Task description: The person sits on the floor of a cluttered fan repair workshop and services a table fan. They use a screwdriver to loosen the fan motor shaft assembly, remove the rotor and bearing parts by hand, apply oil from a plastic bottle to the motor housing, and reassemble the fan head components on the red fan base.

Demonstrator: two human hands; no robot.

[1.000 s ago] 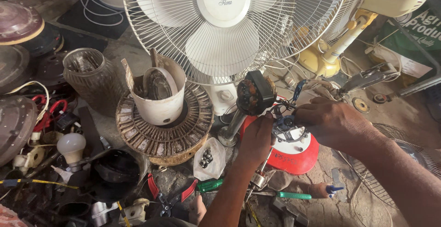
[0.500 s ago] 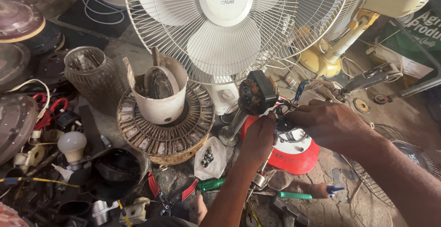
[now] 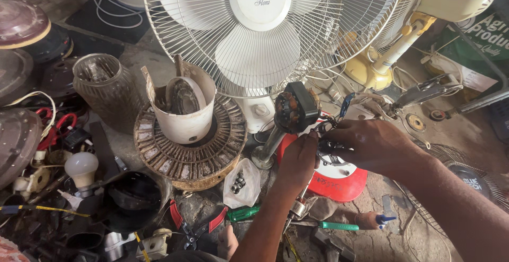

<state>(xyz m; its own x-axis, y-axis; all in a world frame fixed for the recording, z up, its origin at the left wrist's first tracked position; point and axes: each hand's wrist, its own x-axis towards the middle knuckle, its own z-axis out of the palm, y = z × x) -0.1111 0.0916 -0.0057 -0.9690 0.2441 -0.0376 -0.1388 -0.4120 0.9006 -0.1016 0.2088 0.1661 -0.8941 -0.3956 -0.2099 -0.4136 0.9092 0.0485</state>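
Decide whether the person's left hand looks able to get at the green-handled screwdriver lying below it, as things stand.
Probably yes: the green-handled screwdriver lies uncovered just below the left hand, nothing over it. But that hand is busy at the small motor part with the right hand.

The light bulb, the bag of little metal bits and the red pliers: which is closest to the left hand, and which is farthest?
From the left hand:
1. Bag of little metal bits, just to its left, is closest.
2. Red pliers, lower left, near the bottom edge.
3. Light bulb, far over on the left, is farthest.
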